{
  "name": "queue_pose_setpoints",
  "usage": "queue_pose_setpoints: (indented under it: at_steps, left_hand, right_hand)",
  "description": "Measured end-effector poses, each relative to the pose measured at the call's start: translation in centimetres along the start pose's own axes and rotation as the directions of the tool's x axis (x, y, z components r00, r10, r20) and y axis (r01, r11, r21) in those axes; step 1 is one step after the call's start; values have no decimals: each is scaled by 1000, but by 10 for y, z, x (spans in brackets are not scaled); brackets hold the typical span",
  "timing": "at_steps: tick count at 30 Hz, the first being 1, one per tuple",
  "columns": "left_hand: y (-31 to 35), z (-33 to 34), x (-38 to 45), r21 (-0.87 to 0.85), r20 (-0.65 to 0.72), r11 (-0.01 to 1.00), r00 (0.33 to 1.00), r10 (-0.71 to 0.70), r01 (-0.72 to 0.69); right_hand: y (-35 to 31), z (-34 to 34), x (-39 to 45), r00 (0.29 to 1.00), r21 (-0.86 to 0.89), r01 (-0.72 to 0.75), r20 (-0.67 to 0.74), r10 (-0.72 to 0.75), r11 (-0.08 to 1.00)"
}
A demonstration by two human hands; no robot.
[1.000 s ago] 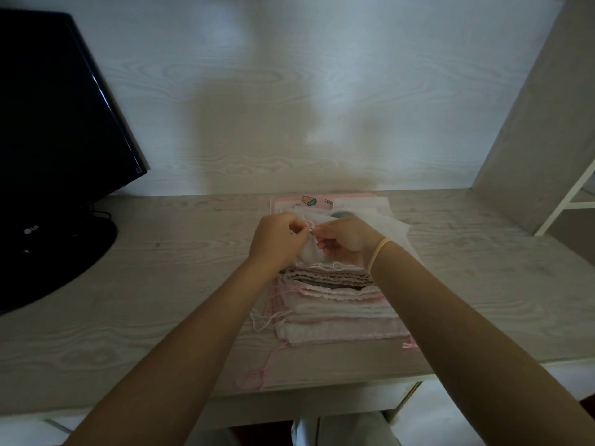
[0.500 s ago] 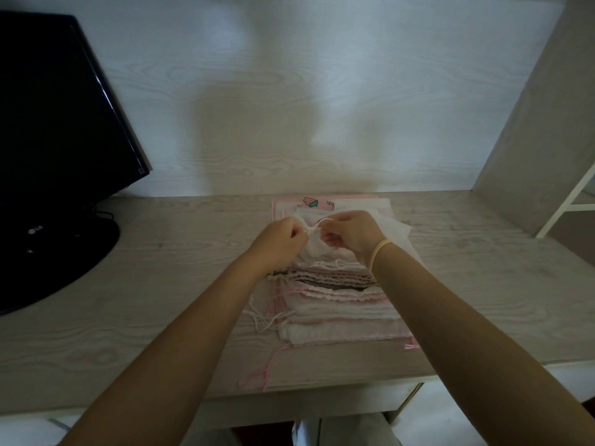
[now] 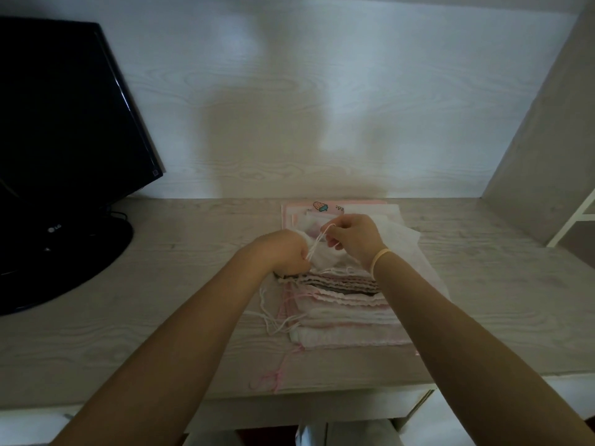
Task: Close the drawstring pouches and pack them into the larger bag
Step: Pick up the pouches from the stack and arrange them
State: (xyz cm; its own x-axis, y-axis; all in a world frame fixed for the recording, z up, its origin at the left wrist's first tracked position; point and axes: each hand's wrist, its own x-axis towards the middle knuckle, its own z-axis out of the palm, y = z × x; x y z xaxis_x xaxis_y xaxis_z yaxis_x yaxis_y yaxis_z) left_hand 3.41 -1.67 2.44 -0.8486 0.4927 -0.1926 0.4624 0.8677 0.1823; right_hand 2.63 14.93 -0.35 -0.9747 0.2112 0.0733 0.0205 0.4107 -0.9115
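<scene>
Left hand [image 3: 283, 254] grips our white pouch [image 3: 322, 257] steady | right hand [image 3: 352, 238] pinches its drawstring [image 3: 317, 244], pulling to cinch it above the stack [image 3: 338, 304]

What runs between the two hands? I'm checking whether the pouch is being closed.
In the head view, white drawstrings stretch from the left hand to the right hand, over a white pouch on the stack.

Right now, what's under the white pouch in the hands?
Under the white pouch: a stack of pouches, pink, white and one darker striped, on the desk. The stack's count and far part are hidden by hands.
</scene>
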Motion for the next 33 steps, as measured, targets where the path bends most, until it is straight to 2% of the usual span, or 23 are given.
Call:
queue_pose_setpoints:
  at_steps: [3,4,7,12,13,16,18,20,22,24,26,28,31,33]
  left_hand:
    - [-2,-2,6,-34,-255,999,967,-14,6]
    - [-2,-2,9,-47,-289,999,957,10,-25]
    - [6,-1,20,-67,-268,993,960,78,-100]
    - [-10,-2,38,-85,-342,995,939,26,-58]
    - [-16,-2,38,-121,-369,990,929,24,-73]
    - [-32,-3,38,-233,-443,965,897,3,-119]
    - [-40,-3,39,-244,-489,962,872,-10,-125]
    - [-49,-1,38,-224,-570,967,821,-30,-120]
    - [-60,1,34,-191,-656,978,752,-68,-78]
    - [-76,7,29,-135,-737,991,670,-89,-17]
    - [-95,14,25,-91,-793,994,599,-110,63]
    - [-115,21,25,-132,-750,975,625,-216,179]
    - [-130,30,25,-215,-457,903,778,-430,372]
    - [-128,35,23,-207,-364,886,807,-464,416]
  right_hand:
    - [-10,-15,2,997,-55,18,79,-13,998]
    - [-14,-17,3,994,-79,27,105,-19,997]
    - [-21,-16,3,991,-129,51,130,-35,990]
    - [-22,-25,14,994,-153,69,98,-54,986]
    - [-21,-29,18,990,-192,78,127,-54,978]
    - [-26,-28,24,934,-395,97,354,54,914]
    - [-30,-12,32,917,-529,133,387,99,838]
    - [-30,12,47,959,-569,168,283,0,805]
    - [-33,33,60,956,-556,271,251,-153,786]
    - [-43,51,64,904,-400,371,363,-227,838]
    - [-53,67,63,852,-257,395,463,-246,882]
    - [-56,75,61,842,-245,366,498,-207,898]
    - [-51,71,58,853,-349,348,504,-139,870]
    - [-49,61,52,853,-415,360,509,-115,836]
